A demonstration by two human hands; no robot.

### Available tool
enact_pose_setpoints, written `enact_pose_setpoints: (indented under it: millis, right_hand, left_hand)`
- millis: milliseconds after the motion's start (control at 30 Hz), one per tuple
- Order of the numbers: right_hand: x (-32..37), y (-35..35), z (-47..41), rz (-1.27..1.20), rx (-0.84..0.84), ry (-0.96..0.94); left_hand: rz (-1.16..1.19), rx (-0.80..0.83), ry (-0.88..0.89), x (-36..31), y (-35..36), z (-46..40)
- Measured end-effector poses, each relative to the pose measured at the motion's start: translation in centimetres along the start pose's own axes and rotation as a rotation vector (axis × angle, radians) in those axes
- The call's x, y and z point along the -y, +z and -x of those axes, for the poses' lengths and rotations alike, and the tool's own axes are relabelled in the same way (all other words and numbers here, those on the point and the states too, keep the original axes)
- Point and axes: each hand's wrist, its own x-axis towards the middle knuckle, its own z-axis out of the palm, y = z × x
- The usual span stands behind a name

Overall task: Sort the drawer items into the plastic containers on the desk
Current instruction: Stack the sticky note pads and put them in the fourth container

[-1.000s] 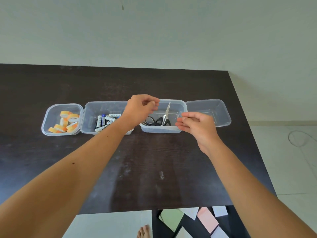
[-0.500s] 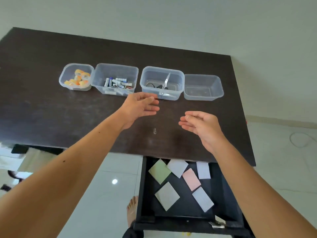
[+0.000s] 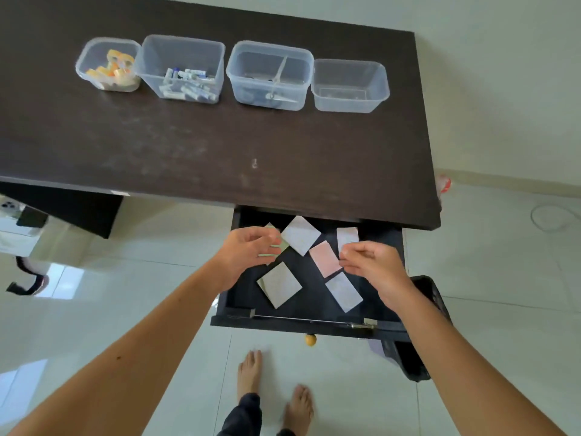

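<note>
The open drawer (image 3: 301,322) under the dark desk (image 3: 188,146) holds several paper notes: a green note (image 3: 273,250), a white note (image 3: 300,236), a pink note (image 3: 325,258), a grey note (image 3: 279,284) and two pale ones (image 3: 344,291) (image 3: 347,234). My left hand (image 3: 248,251) hovers over the green note with its fingertips on it; a grip is unclear. My right hand (image 3: 372,265) hangs with loosely curled fingers and nothing in it, beside the pink note. On the desk stand containers for tape rolls (image 3: 83,62), batteries (image 3: 147,51) and scissors (image 3: 232,67), plus an empty container (image 3: 382,89).
A black bin (image 3: 412,363) stands on the tiled floor to the right of the drawer. The drawer's round wooden knob (image 3: 310,339) sticks out toward me above my bare feet (image 3: 250,372). A dark desk panel (image 3: 78,212) hangs at the left.
Both hands have come back from the containers on the desk and down into the open drawer. The view has tilted down from the desk top to the drawer and floor.
</note>
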Motion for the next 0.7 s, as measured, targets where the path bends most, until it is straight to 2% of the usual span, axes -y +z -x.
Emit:
enact_pose_setpoints:
  millis: [133,267,533,700]
  right_hand:
    - [-4.6,-0.3,-1.1,0.179,0.001,0.026]
    - [-6.4,0.1,-1.8,0.164,0.016,0.030]
    - [-6.3,3.6,-2.9,0.091,0.074,-0.024]
    - [-4.5,5.7,-4.6,0.110,-0.046,-0.130]
  left_hand:
    - [-0.036,-0.004,-0.058,3.5,0.5,-0.8]
    - [-0.050,-0.037,-0.097,5.7,0.5,-1.8]
    - [0.012,-0.062,-0.132,7.3,0.8,-3.2]
    - [0.144,-0.053,-0.133,7.0,0.9,-3.7]
